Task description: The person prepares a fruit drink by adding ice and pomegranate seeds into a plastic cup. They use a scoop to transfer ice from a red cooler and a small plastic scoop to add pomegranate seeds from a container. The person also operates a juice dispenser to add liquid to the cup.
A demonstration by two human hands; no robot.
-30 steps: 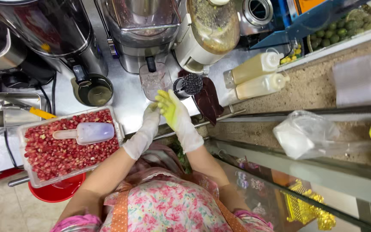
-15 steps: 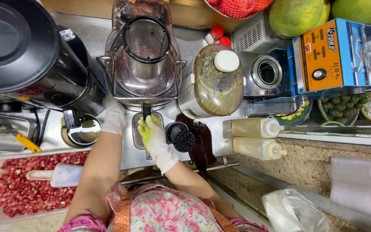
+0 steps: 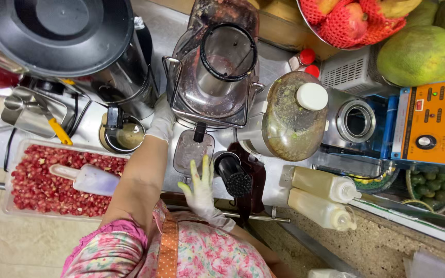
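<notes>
1. Head view is looking straight down on a steel counter (image 3: pixel 91 128) crowded with juice equipment.
2. Left hand (image 3: pixel 161 119), in a white glove, is resting against the lower left side of the clear-topped electric juicer with a round feed chute (image 3: pixel 215 69); whether its fingers are gripping cannot be told, as they are lying flat against the housing.
3. Right hand (image 3: pixel 200 189), also in a white glove, is hovering with fingers spread and open just below the clear plastic cup (image 3: pixel 193 152), holding nothing.
4. That cup is standing upright under the juicer's dark spout, between the two hands; it is transparent, rounded-square in outline, and is showing a faint reddish film inside.
5. Just right of the cup, a black cylindrical pusher with a studded end (image 3: pixel 234 176) is lying on a dark red cloth (image 3: pixel 253 180).
6. Left of the forearm, a clear rectangular tray of red pomegranate seeds (image 3: pixel 37 185) is holding a translucent plastic scoop (image 3: pixel 91 178).
7. Two pale squeeze bottles (image 3: pixel 323 198) are lying side by side at the right.
</notes>
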